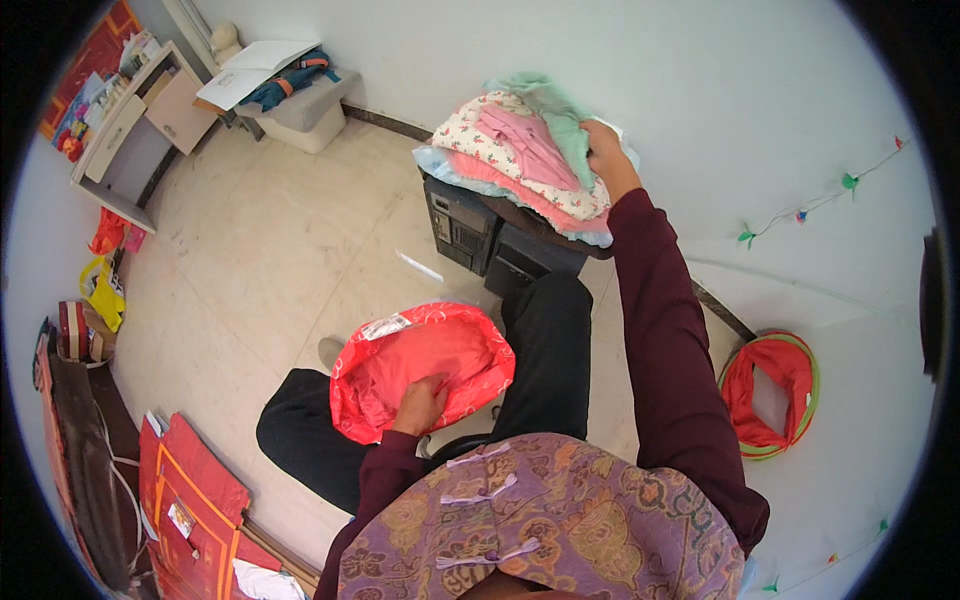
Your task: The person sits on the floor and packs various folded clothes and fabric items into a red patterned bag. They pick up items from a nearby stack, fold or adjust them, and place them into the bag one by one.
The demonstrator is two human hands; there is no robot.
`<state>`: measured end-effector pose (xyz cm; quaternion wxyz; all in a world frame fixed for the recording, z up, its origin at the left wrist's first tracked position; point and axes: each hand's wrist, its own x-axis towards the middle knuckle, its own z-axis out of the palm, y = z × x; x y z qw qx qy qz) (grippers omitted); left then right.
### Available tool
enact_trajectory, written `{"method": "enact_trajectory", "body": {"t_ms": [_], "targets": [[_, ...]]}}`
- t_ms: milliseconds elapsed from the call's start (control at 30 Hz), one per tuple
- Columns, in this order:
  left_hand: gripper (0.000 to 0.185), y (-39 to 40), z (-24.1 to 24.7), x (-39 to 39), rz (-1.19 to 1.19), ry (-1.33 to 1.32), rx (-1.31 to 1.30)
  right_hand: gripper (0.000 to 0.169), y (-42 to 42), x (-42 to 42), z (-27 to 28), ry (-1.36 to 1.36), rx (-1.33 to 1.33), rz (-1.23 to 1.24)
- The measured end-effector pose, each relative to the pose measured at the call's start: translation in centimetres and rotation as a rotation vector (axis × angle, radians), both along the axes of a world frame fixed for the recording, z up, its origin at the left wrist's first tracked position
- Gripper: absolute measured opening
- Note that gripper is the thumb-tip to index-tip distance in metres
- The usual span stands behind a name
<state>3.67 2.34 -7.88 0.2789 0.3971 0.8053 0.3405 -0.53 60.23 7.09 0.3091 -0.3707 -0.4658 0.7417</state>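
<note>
My right hand (609,154) reaches out to a pile of folded clothes and grips the edge of a pale green garment (562,124), whose far end is blurred. Beneath it lie a pink garment (517,142), a white cloth with a small red print (465,131) and a coral-pink cloth (495,176). Between my knees is a red patterned bag (349,375) with its mouth wide, bearing a white label. Red cloth (420,352) fills it. My left hand (421,405) lies over the bag's near side against this cloth; its fingertips are partly hidden.
The clothes rest on a dark support beside a black computer case (457,225), close to the wall. At right stands a red collapsible hoop basket (804,397). A desk (112,139) and a lidded storage box (307,124) stand far left. Red cardboard (202,457) leans at lower left.
</note>
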Motion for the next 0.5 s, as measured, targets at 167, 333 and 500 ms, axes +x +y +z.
{"method": "enact_trajectory", "body": {"t_ms": [167,333,500], "targets": [[0.036,-1.0,-0.3,0.1,0.023,-0.028,0.005,0.036,0.7,3.8,0.0,0.251,-0.196,-0.039],[0.037,-0.3,1.1,-0.5,0.002,-0.013,-0.006,0.035,2.7,8.3,3.1,0.405,-0.046,-0.011],[0.036,-0.8,1.5,0.0,0.016,-0.004,-0.022,0.022,-1.7,8.0,10.7,0.005,0.75,-0.288]]}}
